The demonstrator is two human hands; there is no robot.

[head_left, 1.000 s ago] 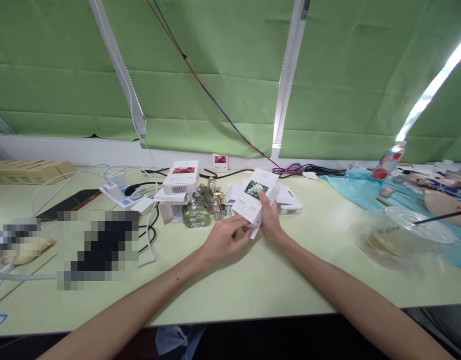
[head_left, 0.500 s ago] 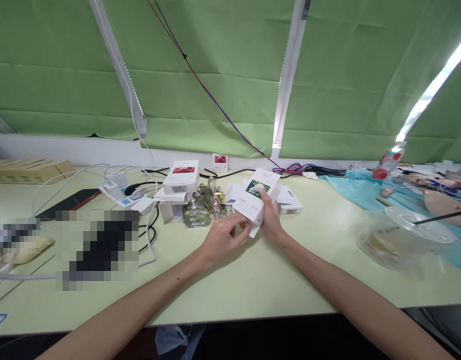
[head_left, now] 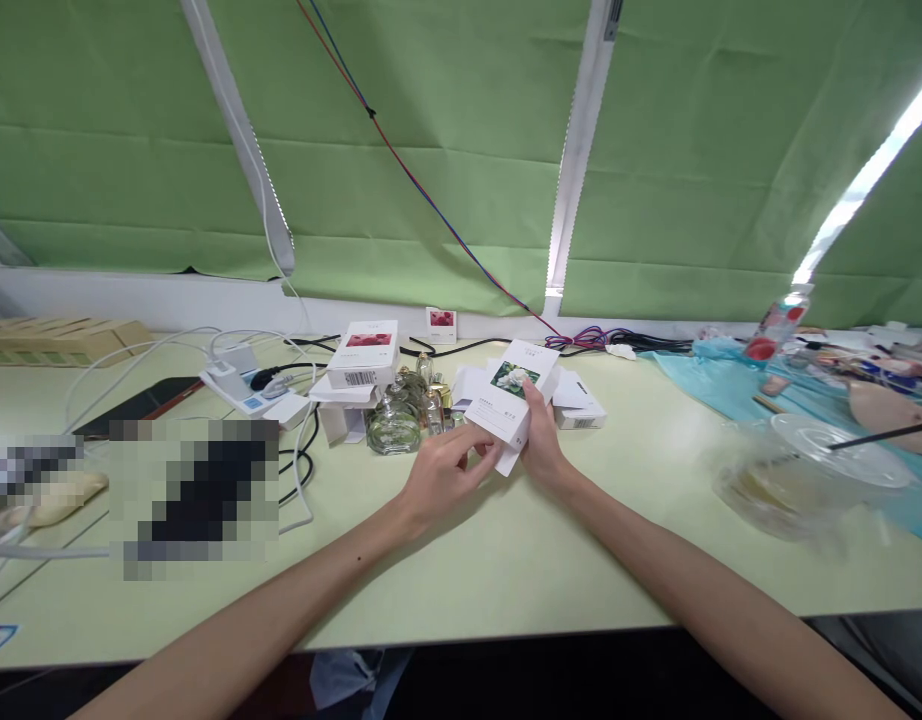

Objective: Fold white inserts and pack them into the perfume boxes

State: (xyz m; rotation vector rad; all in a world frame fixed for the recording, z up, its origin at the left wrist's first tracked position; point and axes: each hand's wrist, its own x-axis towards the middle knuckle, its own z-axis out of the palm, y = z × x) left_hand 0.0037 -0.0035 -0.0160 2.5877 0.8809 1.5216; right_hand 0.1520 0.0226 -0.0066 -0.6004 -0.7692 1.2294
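Head cam: red-flower box point(head_left: 365, 346) is sitting L, toward table's point(head_left: 551, 570) back edge; glass bottles point(head_left: 393, 428) are standing beside it. My L hand point(head_left: 446, 475) is curling fingers at white-flower box's point(head_left: 498, 408) low end, can't tell if pinching flap point(head_left: 508, 462). Box is tilting, nearer back edge than front; my R hand point(head_left: 542, 435) is gripping its R side, thumb on top. Lidded cup point(head_left: 787, 492) is sitting far R, nearer front edge.

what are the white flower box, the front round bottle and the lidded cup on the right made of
White flower box: likely thin cardboard, smooth, judging by its crisp folded edges. Round bottle: seemingly clear glass, glossy, with see-through sides. Lidded cup: probably clear plastic, shiny and transparent on top; blur obscures its body.
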